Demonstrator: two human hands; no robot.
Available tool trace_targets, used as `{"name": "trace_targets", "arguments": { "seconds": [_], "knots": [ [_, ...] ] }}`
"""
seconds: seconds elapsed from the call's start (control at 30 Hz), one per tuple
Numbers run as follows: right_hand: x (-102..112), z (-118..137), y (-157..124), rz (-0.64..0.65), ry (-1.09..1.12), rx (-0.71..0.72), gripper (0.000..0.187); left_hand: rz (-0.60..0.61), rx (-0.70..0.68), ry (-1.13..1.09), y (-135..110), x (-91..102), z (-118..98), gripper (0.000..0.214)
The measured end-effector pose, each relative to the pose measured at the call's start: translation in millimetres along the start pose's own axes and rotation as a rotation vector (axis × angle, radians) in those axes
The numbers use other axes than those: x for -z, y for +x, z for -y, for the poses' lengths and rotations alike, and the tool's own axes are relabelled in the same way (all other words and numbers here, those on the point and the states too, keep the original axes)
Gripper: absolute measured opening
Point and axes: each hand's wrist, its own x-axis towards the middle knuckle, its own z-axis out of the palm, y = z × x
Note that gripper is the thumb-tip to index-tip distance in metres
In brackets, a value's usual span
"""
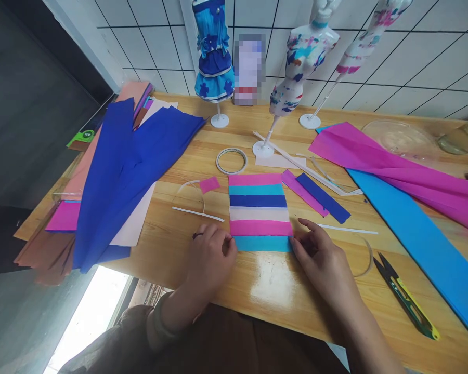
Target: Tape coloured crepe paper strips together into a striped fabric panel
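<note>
A panel of horizontal paper strips [259,212], pink, cyan, dark blue, white, pink and cyan, lies flat on the wooden table [273,291]. My left hand [212,257] rests at its lower left corner with fingers curled, tips pressed at the edge of the bottom cyan strip. My right hand [320,254] sits at the lower right corner, fingers bent and touching that same strip's end. A loose pink strip [304,193] and a dark blue strip [323,198] lie just right of the panel.
A tape roll [231,160] and a small pink scrap [209,184] lie behind the panel. Dark blue sheets [117,176] spread at left, pink [393,166] and cyan paper [421,239] at right. Thread snips [407,296] lie front right. Three small mannequins [214,57] stand by the tiled wall.
</note>
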Motion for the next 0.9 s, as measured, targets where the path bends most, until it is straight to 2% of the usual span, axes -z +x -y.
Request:
{"name": "trace_targets", "arguments": {
  "seconds": [0.9],
  "knots": [
    [2.5,6.0,3.6,0.042,-0.087,-0.028,0.043,0.034,0.05,0.038,2.6,0.0,-1.1,0.013]
  ]
}}
